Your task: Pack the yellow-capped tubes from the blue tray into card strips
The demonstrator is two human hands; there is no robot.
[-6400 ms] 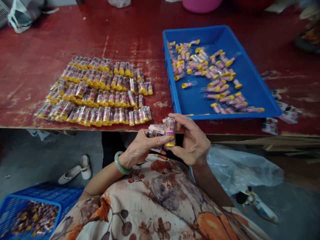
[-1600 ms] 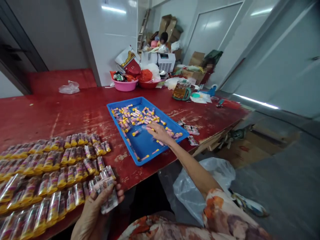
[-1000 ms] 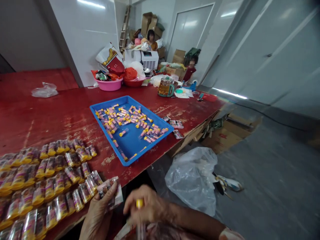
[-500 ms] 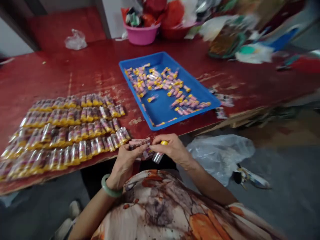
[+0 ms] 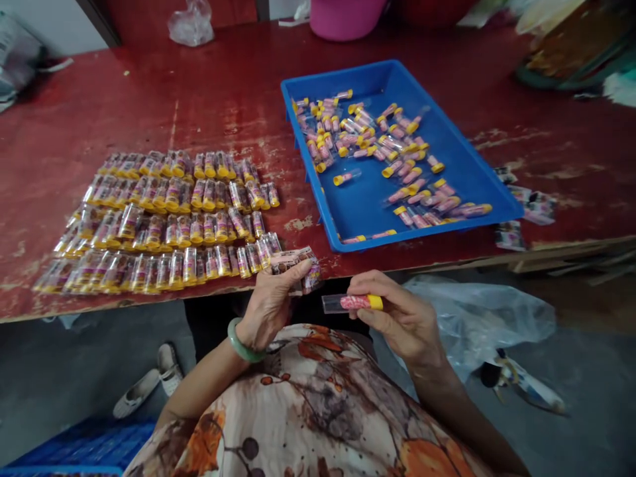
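- Holding the tube (image 5: pixel 354 303) by its yellow-cap end: right hand (image 5: pixel 405 321), thumb and fingers closed on it in a pinch.
- Tube lies near level, cap (image 5: pixel 375 303) toward the right palm, clear end pointing left toward the left hand (image 5: pixel 271 301). Position: in front of the torso, just off the table's near edge.
- Appearance of tube: slim, transparent wall, yellow cap; pink, mottled filling occupies the part next to the cap, clear wall shows beyond it.
- Left hand: grasping a small stack of printed cards (image 5: pixel 298 265), thumb pressed on top. Green bangle (image 5: pixel 246 341) at the wrist.
- Labels: cards show pale, dark and pinkish print; lettering too small to read. Packed tubes (image 5: pixel 189 266) on the left carry purple-pink print, also unreadable; no brand can be made out.
- Packed tubes: four rough rows on the red table (image 5: pixel 238 86), yellow ends toward the near edge; front row sits close to that edge.
- Blue tray (image 5: pixel 325 218): right of the rows, raised rim, its near side close to the table edge. Loose tubes (image 5: pixel 362 119) inside, scattered, with yellow caps and pink fillings.
- Room: a strip of red table separates rows from tray; blue floor shows in the tray's near-left part. Tube and cards are apart, a short gap between.
- Right of tray: more cards (image 5: pixel 539 207), near the table edge.
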